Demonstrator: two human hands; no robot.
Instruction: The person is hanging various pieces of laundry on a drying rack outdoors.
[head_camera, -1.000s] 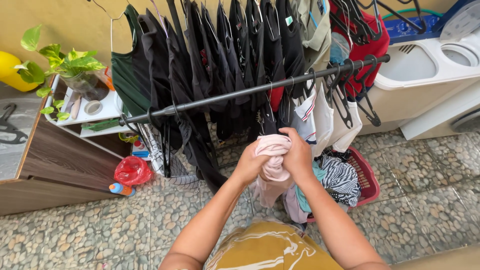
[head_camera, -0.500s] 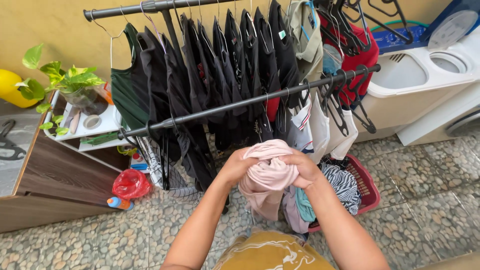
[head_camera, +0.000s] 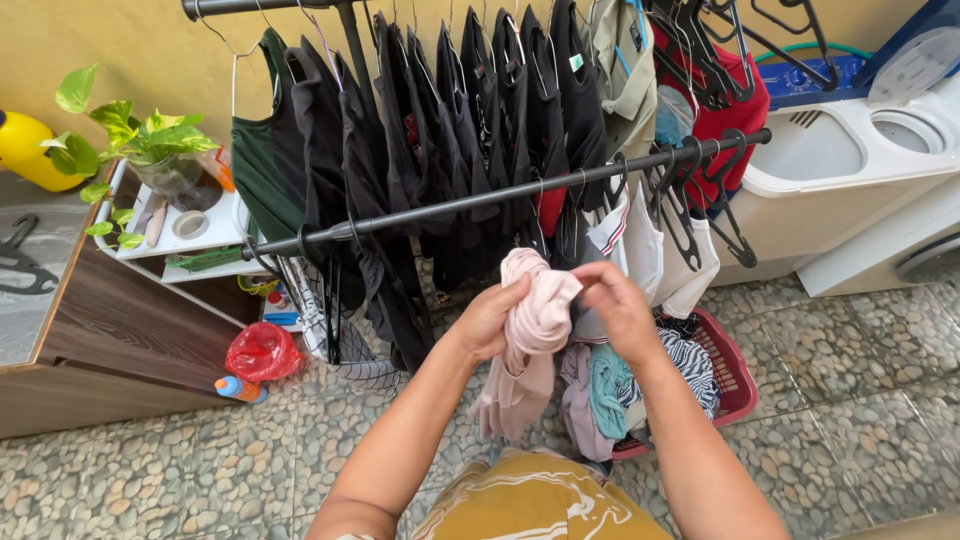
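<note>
Both hands grip a twisted pale pink cloth garment (head_camera: 530, 330) above the red plastic laundry basket (head_camera: 735, 385) — left hand (head_camera: 490, 322) wrapped around it, right hand (head_camera: 620, 308) pinching its top — best wrung firmly.

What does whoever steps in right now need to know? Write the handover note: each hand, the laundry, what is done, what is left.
Left hand: grips the bunched pale pink garment from its left side.
Right hand: pinches the same garment at its top right edge.
The garment is twisted, its tail hanging down above the red laundry basket.
Done: dark tops hang on hangers along the black rack rail.
Left: the pink garment is not on a hanger; teal, mauve and zebra-striped clothes remain in the basket. Empty black hangers hang at the rail's right end.
</note>
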